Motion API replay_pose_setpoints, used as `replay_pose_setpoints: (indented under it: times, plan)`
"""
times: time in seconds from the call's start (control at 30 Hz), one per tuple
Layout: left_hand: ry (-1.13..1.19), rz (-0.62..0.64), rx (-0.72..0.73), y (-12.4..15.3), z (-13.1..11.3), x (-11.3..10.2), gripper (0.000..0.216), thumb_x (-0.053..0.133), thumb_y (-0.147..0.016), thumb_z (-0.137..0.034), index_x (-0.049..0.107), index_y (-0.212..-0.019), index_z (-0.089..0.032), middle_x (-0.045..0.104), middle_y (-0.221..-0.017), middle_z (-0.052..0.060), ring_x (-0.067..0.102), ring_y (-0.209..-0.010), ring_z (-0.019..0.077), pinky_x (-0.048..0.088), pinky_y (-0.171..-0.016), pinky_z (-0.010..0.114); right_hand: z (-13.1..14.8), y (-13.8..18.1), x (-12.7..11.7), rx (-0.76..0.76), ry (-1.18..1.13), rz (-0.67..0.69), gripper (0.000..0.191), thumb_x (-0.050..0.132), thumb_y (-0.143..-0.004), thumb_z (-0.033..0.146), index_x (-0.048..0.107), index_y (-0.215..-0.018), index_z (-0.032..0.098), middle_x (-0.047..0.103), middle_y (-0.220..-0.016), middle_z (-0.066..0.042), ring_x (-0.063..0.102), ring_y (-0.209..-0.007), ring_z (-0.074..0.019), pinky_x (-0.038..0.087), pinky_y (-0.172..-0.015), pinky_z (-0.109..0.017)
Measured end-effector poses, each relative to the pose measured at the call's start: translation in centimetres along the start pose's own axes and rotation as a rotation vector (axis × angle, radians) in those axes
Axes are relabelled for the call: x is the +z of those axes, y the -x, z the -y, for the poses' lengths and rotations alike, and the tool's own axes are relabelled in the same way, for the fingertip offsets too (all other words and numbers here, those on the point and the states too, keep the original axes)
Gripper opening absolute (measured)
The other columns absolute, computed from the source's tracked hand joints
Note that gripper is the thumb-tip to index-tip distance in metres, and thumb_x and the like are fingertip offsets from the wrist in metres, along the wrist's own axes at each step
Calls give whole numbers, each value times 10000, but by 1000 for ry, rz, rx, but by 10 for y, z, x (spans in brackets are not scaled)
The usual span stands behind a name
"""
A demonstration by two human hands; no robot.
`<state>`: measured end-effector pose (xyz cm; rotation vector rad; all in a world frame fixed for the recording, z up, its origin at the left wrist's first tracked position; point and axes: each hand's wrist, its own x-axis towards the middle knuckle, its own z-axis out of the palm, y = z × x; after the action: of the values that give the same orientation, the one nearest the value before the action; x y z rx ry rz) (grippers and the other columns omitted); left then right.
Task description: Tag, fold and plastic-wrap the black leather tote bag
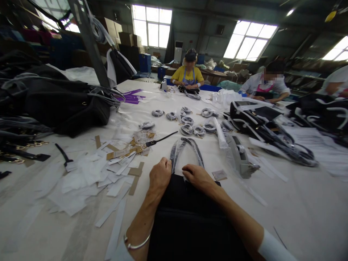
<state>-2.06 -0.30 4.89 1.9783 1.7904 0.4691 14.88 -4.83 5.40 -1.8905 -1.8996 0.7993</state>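
Black and matte, the handbag [190,214] lies flat on the white table [299,217] directly beneath you, its two plastic-wrapped handles [187,152] arching away from its top edge toward the middle of the table. Your left hand [160,175], a silver bangle [136,244] on its wrist, is curled and closed on the bag's top edge at the base of the left handle; your right hand [198,177] rests there too, fingers bent down and pinching the edge just beside the right handle. Left of the bag spreads a litter of white paper strips [81,181] and brown card pieces [119,154], too many to count. Beyond the handles lie about ten coiled wrapped straps [187,128]. Two workers sit at the far side, one in yellow [189,74], one in white [268,85].
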Motion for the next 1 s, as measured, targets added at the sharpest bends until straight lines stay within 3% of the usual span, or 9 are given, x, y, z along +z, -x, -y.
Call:
replay_pose_setpoints:
  times: [0.17, 0.33, 0.4, 0.53, 0.6, 0.7, 0.8, 1.0]
  plan:
    - [232, -38, -30, -4, 5, 0, 294, 414, -898, -293, 440, -617, -212, 474, -562, -33, 435, -568, 141, 266, -574, 261, -1, -36, 6, 49, -124, -1, 270, 632, -780, 232, 688, -1043, 208, 727, -941, -55, 658, -918, -198, 471, -854, -301]
    - [497, -121, 28, 0, 8, -5, 320, 444, -819, -306, 331, -538, -202, 276, -503, -66, 301, -508, 101, 228, -512, 237, -10, -64, 27, 154, -350, 104, 215, 532, -815, 189, 628, -1003, 147, 671, -706, -40, 662, -585, -165, 539, -550, -271]
    - [550, -132, 34, 2, 7, -7, 341, 444, -821, -328, 297, -538, -205, 243, -510, -67, 281, -496, 94, 229, -490, 228, -14, -66, 33, 128, -442, 143, 301, 513, -819, 194, 574, -1111, 154, 672, -762, -32, 663, -579, -153, 541, -501, -253]
    - [538, -135, 90, 9, 1, -7, 412, 434, -880, -408, 323, -539, -204, 306, -498, -58, 324, -482, 96, 253, -476, 226, -17, -61, 36, -29, -517, 141, 433, 529, -811, 227, 518, -1244, 222, 661, -913, -19, 661, -673, -144, 571, -576, -272]
    - [429, -159, 249, 16, -4, -3, 415, 443, -900, -406, 400, -543, -197, 397, -487, -40, 395, -484, 108, 282, -495, 233, -14, -59, 34, -130, -498, 148, 405, 601, -768, 219, 594, -1174, 223, 665, -938, -23, 660, -793, -169, 574, -745, -314]
    - [214, -206, 578, 25, -10, 2, 375, 469, -905, -356, 489, -567, -196, 533, -517, 1, 510, -526, 137, 342, -555, 254, -6, -60, 32, -275, -421, 167, 273, 655, -740, 184, 689, -1010, 210, 663, -1051, -39, 620, -1002, -204, 475, -959, -314]
    - [120, -217, 751, 30, -13, 5, 351, 499, -898, -336, 518, -575, -201, 600, -552, 25, 564, -554, 157, 380, -581, 272, 2, -60, 30, -351, -233, 144, 189, 565, -791, 128, 712, -888, 196, 663, -1021, -38, 623, -927, -192, 487, -868, -278]
    - [139, -173, 837, 30, -12, 4, 355, 535, -880, -332, 494, -550, -208, 579, -516, 9, 545, -517, 145, 376, -566, 277, 16, -51, 25, -314, -42, 50, 238, 501, -810, 108, 701, -880, 215, 626, -1048, -39, 575, -910, -183, 472, -805, -270]
